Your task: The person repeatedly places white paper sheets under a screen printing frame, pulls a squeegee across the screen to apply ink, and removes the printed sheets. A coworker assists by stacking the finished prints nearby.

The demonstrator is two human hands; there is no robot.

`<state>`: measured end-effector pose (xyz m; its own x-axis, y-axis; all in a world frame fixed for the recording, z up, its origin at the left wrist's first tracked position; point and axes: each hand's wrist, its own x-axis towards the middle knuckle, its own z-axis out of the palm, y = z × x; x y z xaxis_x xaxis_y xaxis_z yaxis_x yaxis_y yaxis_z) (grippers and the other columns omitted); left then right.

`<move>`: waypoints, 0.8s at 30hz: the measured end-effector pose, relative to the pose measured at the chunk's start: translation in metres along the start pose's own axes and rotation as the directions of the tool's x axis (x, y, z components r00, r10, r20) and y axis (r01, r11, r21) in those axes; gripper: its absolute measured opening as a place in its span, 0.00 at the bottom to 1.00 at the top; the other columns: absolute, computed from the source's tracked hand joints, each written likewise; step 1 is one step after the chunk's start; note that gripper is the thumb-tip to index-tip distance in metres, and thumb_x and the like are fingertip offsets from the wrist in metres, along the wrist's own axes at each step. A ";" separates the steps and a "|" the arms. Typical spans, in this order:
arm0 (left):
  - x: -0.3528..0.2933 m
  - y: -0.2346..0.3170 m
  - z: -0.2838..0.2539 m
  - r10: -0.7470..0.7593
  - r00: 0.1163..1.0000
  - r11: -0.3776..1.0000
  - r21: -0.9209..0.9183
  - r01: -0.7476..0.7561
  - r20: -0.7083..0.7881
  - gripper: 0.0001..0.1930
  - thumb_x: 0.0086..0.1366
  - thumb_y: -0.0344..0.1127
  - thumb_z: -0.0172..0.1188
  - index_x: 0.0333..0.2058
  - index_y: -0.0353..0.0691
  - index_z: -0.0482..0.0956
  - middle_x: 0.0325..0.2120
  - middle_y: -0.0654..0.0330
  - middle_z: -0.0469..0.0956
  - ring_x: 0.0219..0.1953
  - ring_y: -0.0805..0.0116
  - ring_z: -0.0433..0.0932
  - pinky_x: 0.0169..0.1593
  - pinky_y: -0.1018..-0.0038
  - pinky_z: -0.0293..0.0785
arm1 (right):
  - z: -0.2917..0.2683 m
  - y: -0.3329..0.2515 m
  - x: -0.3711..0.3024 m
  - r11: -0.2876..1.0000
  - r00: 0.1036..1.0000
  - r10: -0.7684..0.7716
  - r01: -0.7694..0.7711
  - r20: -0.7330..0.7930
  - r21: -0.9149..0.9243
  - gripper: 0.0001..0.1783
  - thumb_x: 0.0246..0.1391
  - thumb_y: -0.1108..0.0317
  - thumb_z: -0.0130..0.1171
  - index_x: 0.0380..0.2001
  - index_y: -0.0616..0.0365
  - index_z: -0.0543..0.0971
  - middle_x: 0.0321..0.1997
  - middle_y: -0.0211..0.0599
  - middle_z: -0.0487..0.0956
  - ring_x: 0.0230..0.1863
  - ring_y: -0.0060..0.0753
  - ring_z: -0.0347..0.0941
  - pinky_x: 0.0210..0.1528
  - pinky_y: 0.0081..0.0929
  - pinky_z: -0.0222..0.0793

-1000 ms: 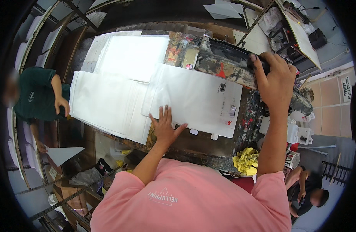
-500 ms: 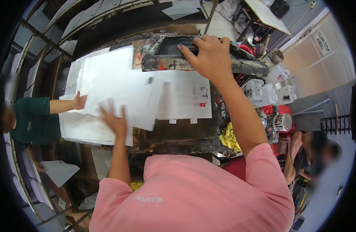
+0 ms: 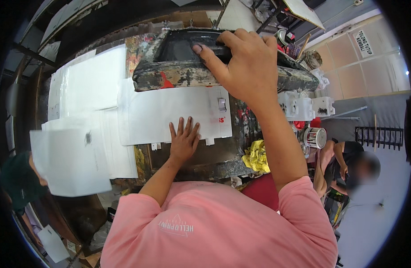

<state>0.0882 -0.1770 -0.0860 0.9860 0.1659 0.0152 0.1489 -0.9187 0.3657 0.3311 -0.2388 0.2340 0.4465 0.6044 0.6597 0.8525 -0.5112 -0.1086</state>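
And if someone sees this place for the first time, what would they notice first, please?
Probably the paint-stained dark frame at the back of the worktable, with the right hand over its near side. Next, the bright white sheet in front of it, where the left hand rests with fingers spread. After that, the crumpled yellow wad by the worktable's near right edge and the pink shirt filling the bottom middle.

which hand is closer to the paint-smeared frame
Right: the right hand is over the frame's near side; the left hand rests on the white sheet, apart from the frame.
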 end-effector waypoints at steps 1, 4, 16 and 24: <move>-0.005 0.002 0.004 0.001 1.000 1.000 0.000 -0.001 0.021 0.29 0.80 0.52 0.49 0.75 0.54 0.67 0.80 0.52 0.56 0.82 0.40 0.46 0.77 0.27 0.31 | 0.003 0.000 -0.006 1.000 1.000 0.007 -0.007 0.022 0.005 0.31 0.58 0.36 0.66 0.28 0.58 0.87 0.28 0.38 0.81 0.34 0.43 0.77 0.46 0.45 0.59; -0.003 0.002 0.002 0.018 1.000 1.000 0.009 -0.018 0.010 0.30 0.81 0.54 0.48 0.76 0.54 0.65 0.80 0.52 0.55 0.82 0.41 0.45 0.77 0.27 0.30 | -0.001 -0.002 -0.005 1.000 1.000 -0.006 0.006 0.015 0.010 0.31 0.57 0.36 0.66 0.28 0.58 0.87 0.28 0.37 0.80 0.34 0.43 0.77 0.46 0.45 0.59; -0.023 0.033 -0.151 -0.458 0.884 -0.483 -0.861 -0.160 0.092 0.58 0.72 0.78 0.45 0.76 0.24 0.49 0.72 0.38 0.64 0.76 0.44 0.63 0.76 0.56 0.63 | 0.023 -0.010 -0.123 0.996 0.868 0.030 -0.067 0.496 0.057 0.27 0.61 0.46 0.65 0.51 0.57 0.79 0.49 0.46 0.79 0.53 0.49 0.74 0.54 0.51 0.66; -0.057 -0.028 -0.051 -0.294 0.698 -0.692 -0.649 0.316 0.653 0.70 0.64 0.88 0.44 0.78 0.28 0.28 0.69 0.31 0.65 0.69 0.39 0.72 0.71 0.53 0.71 | 0.085 -0.012 -0.256 0.987 0.649 0.002 -0.122 0.761 0.102 0.25 0.53 0.65 0.69 0.56 0.50 0.79 0.51 0.38 0.80 0.59 0.48 0.74 0.57 0.54 0.65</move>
<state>0.0244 -0.1422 -0.0502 0.6930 0.1516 -0.7049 0.1602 0.9209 0.3555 0.2294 -0.3360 0.0031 0.4982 0.8561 -0.1374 0.8148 -0.5164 -0.2634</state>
